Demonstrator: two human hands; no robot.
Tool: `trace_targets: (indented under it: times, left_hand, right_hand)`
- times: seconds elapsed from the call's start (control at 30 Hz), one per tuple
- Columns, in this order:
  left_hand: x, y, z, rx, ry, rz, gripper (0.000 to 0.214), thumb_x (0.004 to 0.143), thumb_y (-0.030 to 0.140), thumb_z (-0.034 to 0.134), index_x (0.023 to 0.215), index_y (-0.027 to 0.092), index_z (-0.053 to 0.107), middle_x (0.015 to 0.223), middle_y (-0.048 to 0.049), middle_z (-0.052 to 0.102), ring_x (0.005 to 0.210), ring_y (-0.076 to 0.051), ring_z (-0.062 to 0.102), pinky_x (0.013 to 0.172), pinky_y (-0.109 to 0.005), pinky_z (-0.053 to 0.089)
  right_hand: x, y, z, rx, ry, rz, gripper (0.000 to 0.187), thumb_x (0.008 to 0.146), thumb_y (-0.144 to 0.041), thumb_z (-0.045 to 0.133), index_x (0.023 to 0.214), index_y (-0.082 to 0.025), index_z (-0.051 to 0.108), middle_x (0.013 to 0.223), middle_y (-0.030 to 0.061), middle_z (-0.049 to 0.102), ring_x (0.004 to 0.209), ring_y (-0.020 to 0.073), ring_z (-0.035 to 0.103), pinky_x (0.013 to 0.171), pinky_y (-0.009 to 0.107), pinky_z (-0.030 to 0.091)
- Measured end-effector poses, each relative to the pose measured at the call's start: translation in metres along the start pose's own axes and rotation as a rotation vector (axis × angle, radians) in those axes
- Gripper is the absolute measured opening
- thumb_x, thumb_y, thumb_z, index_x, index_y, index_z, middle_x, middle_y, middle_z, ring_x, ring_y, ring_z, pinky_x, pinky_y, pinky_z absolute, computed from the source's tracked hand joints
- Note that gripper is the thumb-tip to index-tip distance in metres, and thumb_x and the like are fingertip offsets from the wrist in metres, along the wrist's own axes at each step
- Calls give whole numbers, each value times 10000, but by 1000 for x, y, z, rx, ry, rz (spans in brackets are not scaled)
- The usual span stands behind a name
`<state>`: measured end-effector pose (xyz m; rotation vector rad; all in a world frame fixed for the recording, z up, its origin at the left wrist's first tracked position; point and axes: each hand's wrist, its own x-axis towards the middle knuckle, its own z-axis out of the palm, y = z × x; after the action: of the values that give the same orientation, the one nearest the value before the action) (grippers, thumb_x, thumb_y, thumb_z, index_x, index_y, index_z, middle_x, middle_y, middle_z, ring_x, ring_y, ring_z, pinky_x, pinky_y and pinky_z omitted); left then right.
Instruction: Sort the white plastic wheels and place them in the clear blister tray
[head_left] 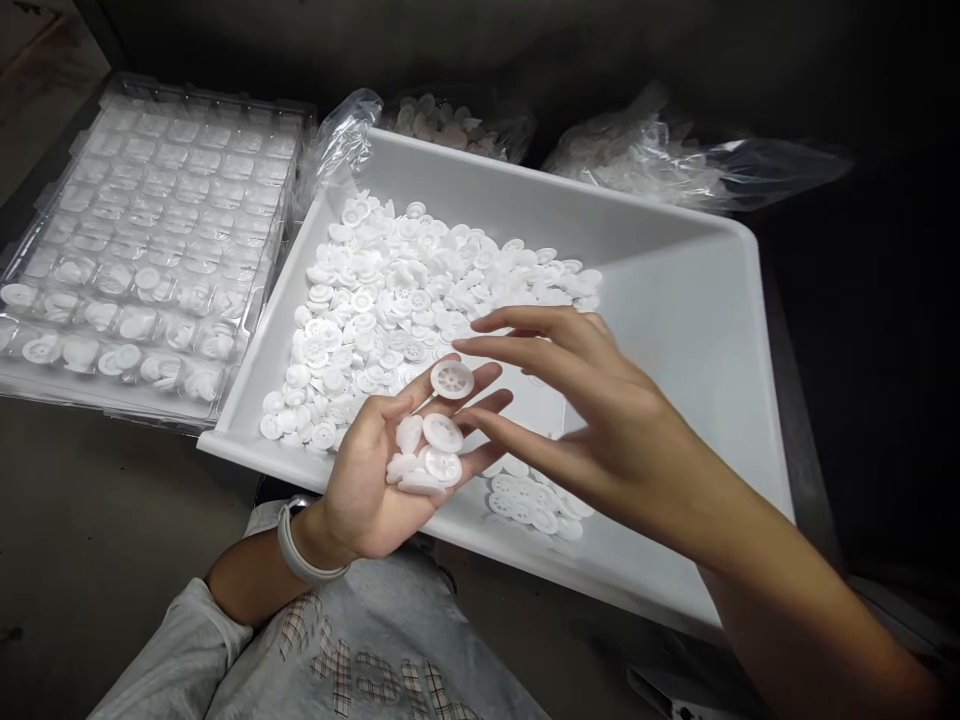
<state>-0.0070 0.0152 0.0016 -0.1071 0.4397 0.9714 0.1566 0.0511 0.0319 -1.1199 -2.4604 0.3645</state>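
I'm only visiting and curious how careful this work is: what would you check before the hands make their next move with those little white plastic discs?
1. Left hand palm up, small white round plastic discs resting in it: ok.
2. Topmost disc gripped firmly: not ok, it lies loose on the fingertips.
3. Right hand free: ok, fingers spread, holding nothing.
4. Discs held above the white rectangular plastic bin: ok.
5. Clear plastic compartment tray has empty pockets: ok, far rows look empty.
6. Discs free of flaws: cannot tell, too small.
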Motion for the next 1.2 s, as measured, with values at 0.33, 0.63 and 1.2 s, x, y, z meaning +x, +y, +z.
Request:
trace_targets:
  times: [0.33, 0.63, 1.2]
  left_hand:
    - [1, -1, 0, 22, 48, -44, 456, 906, 281, 402, 1332, 196, 543, 1347, -67, 630, 1318, -237, 539, 1140, -389, 372]
    - [1, -1, 1, -24, 87, -37, 424, 887, 268, 436, 1275, 180, 583, 1300, -77, 659, 1253, -240, 593, 1046, -384, 463]
    - [1, 0, -1, 12, 32, -24, 503, 890, 260, 415, 1384, 190, 481, 1327, -55, 646, 1291, -224, 564, 1138, -375, 400]
  right_hand:
    - [-22, -10, 10, -182, 111, -257, 249, 869, -92, 633, 1083, -214, 603, 1021, 64, 689, 841, 188, 582, 674, 356, 487]
    - [-27, 3, -3, -475, 233, -398, 209, 826, -20, 650, 915, -208, 627, 896, 61, 732, 747, 179, 629, 581, 365, 442]
    - [-44, -25, 15, -151, 20, -239, 267, 924, -78, 522, 1186, -80, 574, 1052, 131, 680, 881, 217, 610, 660, 357, 435]
